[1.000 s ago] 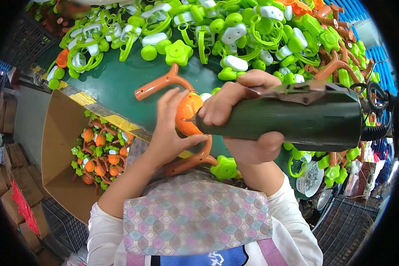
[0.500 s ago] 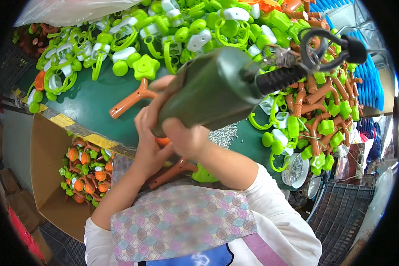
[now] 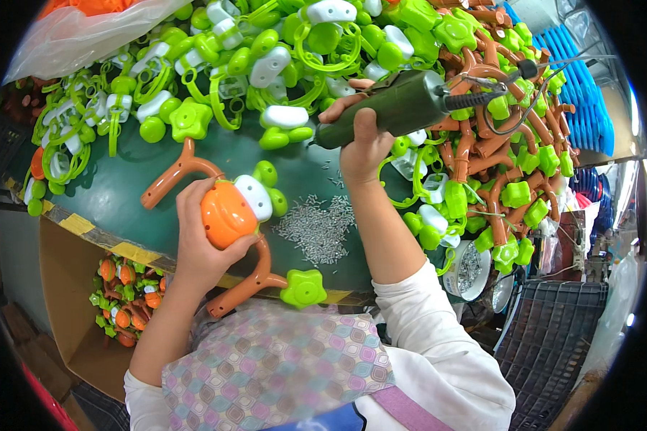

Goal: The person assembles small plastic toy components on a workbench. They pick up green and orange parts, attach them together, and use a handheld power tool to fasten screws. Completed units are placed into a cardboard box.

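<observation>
My left hand (image 3: pixel 200 250) is closed around an orange plastic toy piece (image 3: pixel 225 218), which has a white block (image 3: pixel 254 197) and green round knobs on its right side. Brown forked branch pieces (image 3: pixel 174 178) reach out above and below the hand, one tipped with a green star (image 3: pixel 303 289); whether they are fixed to the orange piece cannot be made out. A dark green electric screwdriver (image 3: pixel 388 109) is gripped in my right hand (image 3: pixel 363 147), tilted, its tip pointing left. That tip is apart from the toy. Small silver screws (image 3: pixel 316 231) lie between the hands.
Green and white ring parts (image 3: pixel 266 68) pile up across the back. Brown branches with green stars (image 3: pixel 489 151) heap at right, near blue parts (image 3: pixel 579 86). A white bowl (image 3: pixel 469 269) holds screws. A carton (image 3: pixel 65 287) with finished-looking toys stands below left.
My right hand has lifted the screwdriver up and right, off the toy. The orange piece and its white block now show in my left hand, which has shifted slightly left.
</observation>
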Motion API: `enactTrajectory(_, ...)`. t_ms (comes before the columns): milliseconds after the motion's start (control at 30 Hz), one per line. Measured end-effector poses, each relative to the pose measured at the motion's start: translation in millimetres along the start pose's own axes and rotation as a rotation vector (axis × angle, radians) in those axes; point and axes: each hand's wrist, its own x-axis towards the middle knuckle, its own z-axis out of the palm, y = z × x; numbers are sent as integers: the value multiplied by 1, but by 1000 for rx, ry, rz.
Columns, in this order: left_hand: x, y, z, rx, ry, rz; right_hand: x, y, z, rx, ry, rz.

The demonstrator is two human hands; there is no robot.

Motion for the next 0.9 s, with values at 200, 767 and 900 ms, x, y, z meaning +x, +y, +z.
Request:
enactTrajectory(200, 0, -2, -13, 70, 40, 39, 5, -31, 8, 276, 57, 87)
enactTrajectory(767, 19, 12, -34, 431, 248, 329, -20, -83, 96, 576, -323, 186)
enactTrajectory(900, 5, 6, -11, 58, 138, -80, -15, -92, 99, 265, -336, 293)
